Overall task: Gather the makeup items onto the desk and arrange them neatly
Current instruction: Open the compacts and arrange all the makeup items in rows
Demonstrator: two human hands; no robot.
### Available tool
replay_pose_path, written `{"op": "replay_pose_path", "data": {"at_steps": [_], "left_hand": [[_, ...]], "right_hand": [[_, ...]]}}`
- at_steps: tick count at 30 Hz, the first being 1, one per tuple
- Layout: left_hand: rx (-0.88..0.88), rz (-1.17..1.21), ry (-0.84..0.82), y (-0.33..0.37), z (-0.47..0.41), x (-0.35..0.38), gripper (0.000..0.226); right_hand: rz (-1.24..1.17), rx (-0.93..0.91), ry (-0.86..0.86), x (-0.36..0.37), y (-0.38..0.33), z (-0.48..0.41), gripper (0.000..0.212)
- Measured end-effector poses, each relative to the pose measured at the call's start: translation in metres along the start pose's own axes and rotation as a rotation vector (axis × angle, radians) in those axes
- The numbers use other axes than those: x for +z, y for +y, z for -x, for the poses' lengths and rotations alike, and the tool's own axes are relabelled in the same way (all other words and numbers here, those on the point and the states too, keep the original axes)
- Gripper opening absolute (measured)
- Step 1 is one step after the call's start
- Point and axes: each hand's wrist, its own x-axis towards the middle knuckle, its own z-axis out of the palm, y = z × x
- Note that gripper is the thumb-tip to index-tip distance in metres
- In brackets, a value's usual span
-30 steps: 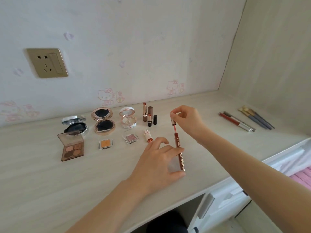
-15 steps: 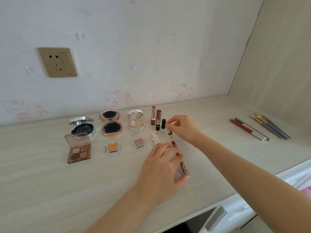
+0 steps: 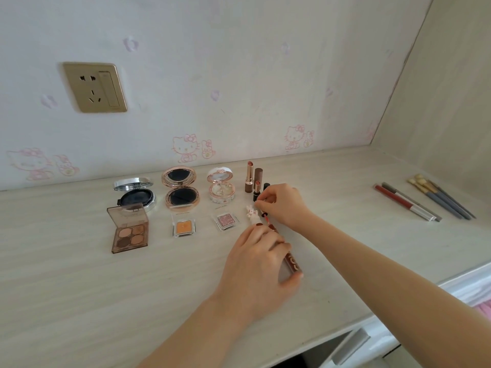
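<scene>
My left hand (image 3: 261,264) grips a brown lip gloss tube (image 3: 292,262) that lies on the pale desk (image 3: 79,301). Just beyond it, my right hand (image 3: 283,204) pinches the cap of the gloss wand (image 3: 265,217), whose red tip sits at the tube's mouth. Open makeup stands in rows to the left: a silver cushion compact (image 3: 136,196), a rose-gold compact (image 3: 182,191), a white floral compact (image 3: 221,188), a brown eyeshadow palette (image 3: 128,231), an orange single shadow (image 3: 183,227), a pink single shadow (image 3: 225,220), and lipsticks (image 3: 252,179). A small white bunny-shaped item (image 3: 251,212) lies by the wand.
Pencils (image 3: 406,204) and brushes (image 3: 438,196) lie at the right of the desk near the side panel. A gold wall socket (image 3: 94,87) is on the wall behind. The desk's front edge runs along the lower right, with a white drawer front (image 3: 353,346) below.
My right hand has lowered the wand toward the tube's mouth and moved left, closer to the lipsticks. The left hand has kept its hold on the tube. The view has tilted up slightly.
</scene>
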Motion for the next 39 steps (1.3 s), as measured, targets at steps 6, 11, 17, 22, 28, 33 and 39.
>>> {"op": "replay_pose_path", "data": {"at_steps": [6, 11, 17, 22, 28, 33, 39], "left_hand": [[-0.010, 0.025, -0.001, -0.002, 0.000, 0.001, 0.046], [-0.018, 0.033, -0.003, -0.004, 0.000, 0.003, 0.047], [-0.009, 0.037, -0.008, -0.002, 0.001, 0.004, 0.049], [0.045, -0.008, -0.025, 0.004, -0.002, -0.001, 0.054], [0.080, 0.007, -0.101, 0.018, -0.022, 0.004, 0.042], [0.060, 0.091, -0.168, 0.037, -0.067, 0.026, 0.030], [0.034, 0.206, -0.251, 0.071, -0.132, 0.072, 0.028]], "right_hand": [[0.004, -0.005, 0.013, 0.000, 0.002, 0.000, 0.008], [0.016, -0.020, 0.020, -0.007, 0.003, 0.006, 0.013], [0.027, 0.011, 0.019, -0.036, 0.016, 0.027, 0.019], [0.059, -0.008, 0.008, -0.068, 0.036, 0.059, 0.023], [0.165, -0.018, 0.027, -0.103, 0.072, 0.095, 0.023], [0.209, -0.008, 0.088, -0.131, 0.110, 0.117, 0.023], [0.249, 0.045, 0.223, -0.162, 0.154, 0.129, 0.022]]}}
